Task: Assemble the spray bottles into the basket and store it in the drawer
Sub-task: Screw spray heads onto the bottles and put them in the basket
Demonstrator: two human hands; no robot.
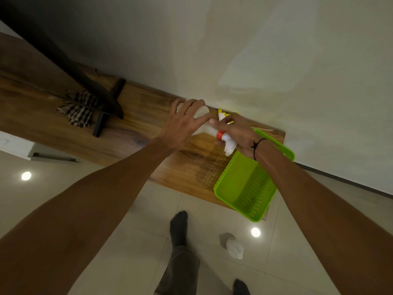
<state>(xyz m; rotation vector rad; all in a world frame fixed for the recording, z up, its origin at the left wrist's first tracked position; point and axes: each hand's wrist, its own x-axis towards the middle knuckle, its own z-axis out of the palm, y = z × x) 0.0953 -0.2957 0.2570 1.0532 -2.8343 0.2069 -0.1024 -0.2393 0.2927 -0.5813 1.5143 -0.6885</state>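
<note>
A white spray bottle [204,121] with a red collar and white trigger head lies tilted above the wooden cabinet top [136,133]. My left hand [182,122] wraps around its body. My right hand [236,133] grips the trigger head end. A yellow spray head [223,114] lies on the wood behind my right hand, near the wall. The lime-green plastic basket [244,188] stands empty at the right end of the top, overhanging its front edge, under my right wrist. A second white bottle [234,245] without a head lies on the floor tiles.
A black TV stand foot [106,109] and a checked cloth [78,109] sit on the left part of the wood. The wall [276,60] runs right behind the top. My socked feet [179,226] stand on glossy tiles below.
</note>
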